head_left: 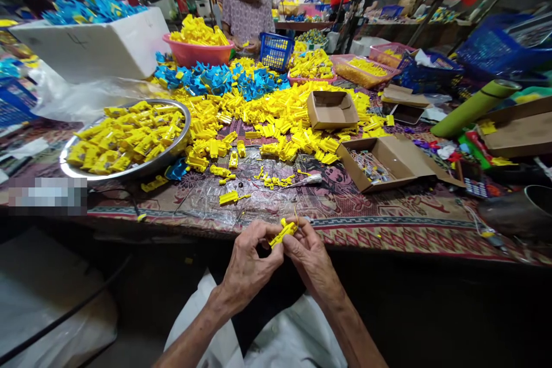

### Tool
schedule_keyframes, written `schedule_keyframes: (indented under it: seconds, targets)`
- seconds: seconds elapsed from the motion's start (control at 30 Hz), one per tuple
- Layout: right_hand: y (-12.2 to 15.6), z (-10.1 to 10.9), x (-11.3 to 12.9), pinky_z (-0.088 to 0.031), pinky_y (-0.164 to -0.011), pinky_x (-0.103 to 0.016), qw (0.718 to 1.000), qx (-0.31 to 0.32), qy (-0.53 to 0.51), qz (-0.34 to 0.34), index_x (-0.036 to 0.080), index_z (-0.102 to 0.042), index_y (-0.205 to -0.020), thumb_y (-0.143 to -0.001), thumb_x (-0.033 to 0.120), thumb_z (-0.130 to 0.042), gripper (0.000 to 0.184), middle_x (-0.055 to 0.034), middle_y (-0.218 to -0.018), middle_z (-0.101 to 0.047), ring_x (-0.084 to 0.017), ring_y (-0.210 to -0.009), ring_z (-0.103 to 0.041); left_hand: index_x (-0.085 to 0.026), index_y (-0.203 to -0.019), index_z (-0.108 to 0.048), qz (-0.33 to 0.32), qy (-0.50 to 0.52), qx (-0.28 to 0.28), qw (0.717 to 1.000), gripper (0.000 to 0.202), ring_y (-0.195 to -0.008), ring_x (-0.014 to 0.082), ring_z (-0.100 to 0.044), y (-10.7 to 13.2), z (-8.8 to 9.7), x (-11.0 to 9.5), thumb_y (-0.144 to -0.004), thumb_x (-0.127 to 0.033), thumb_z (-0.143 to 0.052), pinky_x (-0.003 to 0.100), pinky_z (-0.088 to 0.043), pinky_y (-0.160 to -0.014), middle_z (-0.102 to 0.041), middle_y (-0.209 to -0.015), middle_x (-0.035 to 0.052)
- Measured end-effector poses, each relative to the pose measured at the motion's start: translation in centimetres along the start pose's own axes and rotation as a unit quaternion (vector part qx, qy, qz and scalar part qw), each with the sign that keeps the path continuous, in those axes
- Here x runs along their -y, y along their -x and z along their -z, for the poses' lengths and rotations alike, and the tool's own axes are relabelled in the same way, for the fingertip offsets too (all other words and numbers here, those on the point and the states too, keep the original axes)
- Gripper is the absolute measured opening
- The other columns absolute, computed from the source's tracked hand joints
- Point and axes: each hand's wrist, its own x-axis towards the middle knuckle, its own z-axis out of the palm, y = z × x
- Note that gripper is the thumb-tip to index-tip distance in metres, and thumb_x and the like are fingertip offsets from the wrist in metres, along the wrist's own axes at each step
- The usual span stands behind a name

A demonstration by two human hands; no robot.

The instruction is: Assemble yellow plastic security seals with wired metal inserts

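Note:
Just off the front edge of the table, both hands hold one small yellow plastic part (pixel 283 234) with a thin wire rising from it. My left hand (pixel 252 261) pinches its left end between thumb and fingers. Fingers of my right hand (pixel 313 256) close on the other end, near the wire. On the table beyond lie a loose yellow plastic piece (pixel 230 198), several tiny yellow pieces (pixel 276 180) and a screwdriver (pixel 304 180) with a pale clear handle. What sits inside the held part is too small to make out.
A metal basin (pixel 183 144) of yellow parts stands at the left. Heaps of yellow parts (pixel 267 106) and blue parts (pixel 215 80) cover the middle. A cardboard box (pixel 405 164) with small wired components lies at the right, near a green cylinder (pixel 474 106). Across the table sits a person (pixel 248 17).

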Motion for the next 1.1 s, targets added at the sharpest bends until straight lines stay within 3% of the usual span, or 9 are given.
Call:
schedule_keyframes:
  seconds: [0.4, 0.5, 0.6, 0.7, 0.77, 0.87, 0.97, 1.1]
  targets:
    - [-0.1, -0.3, 0.1, -0.051, -0.081, -0.028, 1.0, -0.002, -0.022, 0.005, 0.026, -0.057, -0.099, -0.08, 0.03, -0.074, 0.026, 0.0006, -0.095, -0.066, -0.016, -0.086, -0.064, -0.018, -0.089, -0.067, -0.066, -0.01, -0.046, 0.997, 0.014, -0.073, 0.0146, -0.056, 0.2, -1.0, -0.3, -0.083, -0.008, -0.058, 0.027, -0.046, -0.069, -0.064, -0.081, 0.0029]
    - [-0.5, 0.1, 0.0, -0.05, -0.082, -0.025, 1.0, 0.002, 0.011, 0.005, 0.026, -0.058, -0.103, -0.082, 0.029, -0.074, 0.026, 0.0014, -0.096, -0.065, -0.014, -0.087, -0.063, -0.02, -0.093, -0.068, -0.028, 0.032, -0.041, 0.998, 0.014, -0.083, 0.0157, -0.06, 0.2, -0.8, 0.3, -0.086, -0.012, -0.058, 0.028, -0.048, -0.077, -0.066, -0.091, 0.0038]
    - [-0.9, 0.3, 0.0, -0.05, -0.079, -0.022, 0.998, -0.015, 0.055, 0.007, 0.026, -0.056, -0.11, -0.082, 0.03, -0.073, 0.033, 0.0023, -0.093, -0.065, -0.012, -0.086, -0.062, -0.022, -0.103, -0.066, 0.048, 0.119, -0.001, 0.992, 0.016, -0.091, 0.0174, -0.063, 0.2, -0.4, 1.1, -0.088, -0.021, -0.061, 0.03, -0.05, -0.082, -0.067, -0.099, 0.0044]
    - [-1.0, 0.1, 0.3, -0.052, -0.077, -0.026, 0.993, -0.031, 0.11, 0.006, 0.025, -0.051, -0.111, -0.081, 0.032, -0.073, 0.038, 0.0009, -0.092, -0.067, -0.015, -0.085, -0.065, -0.024, -0.115, -0.059, 0.124, 0.217, 0.01, 0.968, 0.033, -0.088, 0.017, -0.064, 0.0, 0.2, 1.5, -0.083, -0.029, -0.069, 0.029, -0.052, -0.078, -0.065, -0.096, 0.0022]
    - [-0.8, -0.3, 0.7, -0.054, -0.076, -0.029, 0.986, -0.034, 0.164, 0.012, 0.024, -0.049, -0.112, -0.08, 0.032, -0.072, 0.04, -0.0003, -0.09, -0.068, -0.017, -0.084, -0.066, -0.023, -0.113, -0.058, 0.148, 0.253, 0.004, 0.956, 0.036, -0.085, 0.0162, -0.064, -0.3, 0.5, 1.3, -0.081, -0.03, -0.071, 0.029, -0.052, -0.076, -0.065, -0.092, 0.0006]
    - [-0.4, -0.8, 0.9, -0.054, -0.078, -0.033, 0.95, -0.044, 0.302, 0.06, 0.024, -0.048, -0.116, -0.082, 0.025, -0.067, 0.039, -0.0038, -0.097, -0.068, -0.02, -0.09, -0.067, -0.019, -0.103, -0.062, 0.16, 0.282, 0.03, 0.945, 0.025, -0.084, 0.0169, -0.066, -0.8, 0.5, 0.8, -0.08, -0.027, -0.071, 0.03, -0.053, -0.079, -0.068, -0.091, 0.0023]
    - [-0.1, -1.2, 0.8, -0.053, -0.085, -0.039, 0.887, -0.059, 0.438, 0.137, 0.024, -0.049, -0.122, -0.085, 0.017, -0.06, 0.039, -0.0091, -0.112, -0.066, -0.025, -0.102, -0.065, -0.018, -0.095, -0.064, 0.162, 0.295, 0.039, 0.941, 0.018, -0.083, 0.0168, -0.067, -1.1, 0.2, 0.5, -0.08, -0.026, -0.07, 0.03, -0.052, -0.08, -0.07, -0.09, 0.003]
    - [0.3, -1.5, 0.4, -0.051, -0.092, -0.043, 0.827, -0.066, 0.517, 0.211, 0.023, -0.046, -0.127, -0.089, 0.014, -0.054, 0.041, -0.0115, -0.12, -0.062, -0.026, -0.11, -0.062, -0.018, -0.095, -0.063, 0.184, 0.328, 0.03, 0.926, 0.019, -0.079, 0.0134, -0.064, -1.1, -0.3, 1.2, -0.082, -0.029, -0.07, 0.023, -0.049, -0.071, -0.068, -0.089, 0.001]
